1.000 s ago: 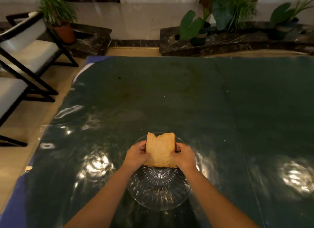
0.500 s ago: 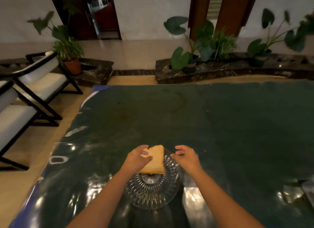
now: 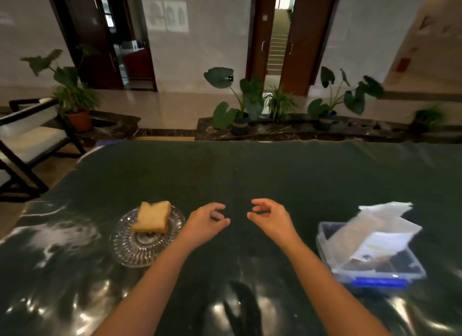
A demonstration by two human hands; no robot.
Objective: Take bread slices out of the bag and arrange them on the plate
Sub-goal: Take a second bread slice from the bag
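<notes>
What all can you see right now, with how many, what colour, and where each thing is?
bread slice: one, golden brown, on the far part of the plate
plate: one, clear ribbed glass, on the table to the left
plastic box: one, clear with blue trim, on the table to the right
bag: one, clear plastic with a white label, sticking up out of the box
table: one, dark green, glossy cover
potted plants: several, green, on the floor ledges beyond the table
chairs: black frames, white cushions, far left
left hand: empty, fingers loosely curled, right of the plate
right hand: empty, fingers loosely curled, left of the box
</notes>
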